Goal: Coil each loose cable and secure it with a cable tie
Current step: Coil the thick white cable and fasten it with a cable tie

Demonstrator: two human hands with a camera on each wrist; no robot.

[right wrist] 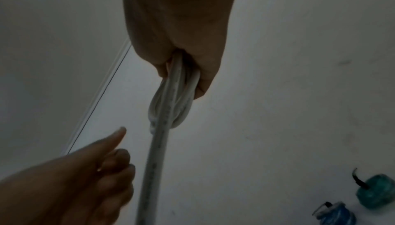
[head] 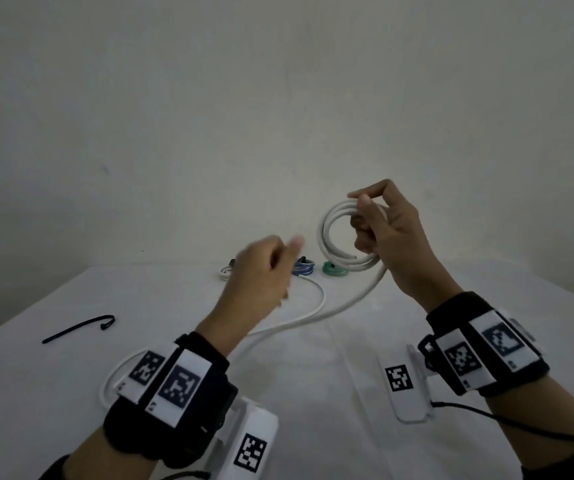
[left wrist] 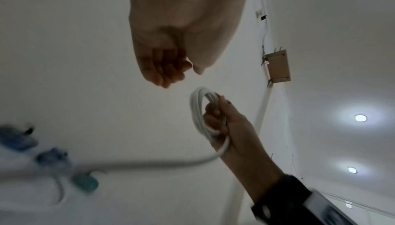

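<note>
My right hand point(head: 392, 237) is raised above the counter point(head: 330, 358), its grip closed around a white cable point(head: 327, 233) wound into a few loops; thumb and fingers pinch the right side of the coil. From the coil's lower edge the loose part of the cable drops to the counter, runs toward me, and curves out of sight under my left wrist. A second bend of it lies behind my left hand point(head: 261, 271).

The left hand hovers in the air left of the coil, blurred, with fingers loosely curled and thumb out. It holds nothing, and in the right wrist view the cable passes just beside its fingers point(right wrist: 119, 166) without touching.

At the far edge of the counter sit three small bundled cables in a row: a white bundle point(head: 225, 271), a blue bundle point(head: 302, 266) partly behind my left hand, and a green bundle point(head: 334, 269) just below the coil. A black tie point(head: 77, 329) lies on the counter to the left, well apart from both hands, one end hooked.
</note>
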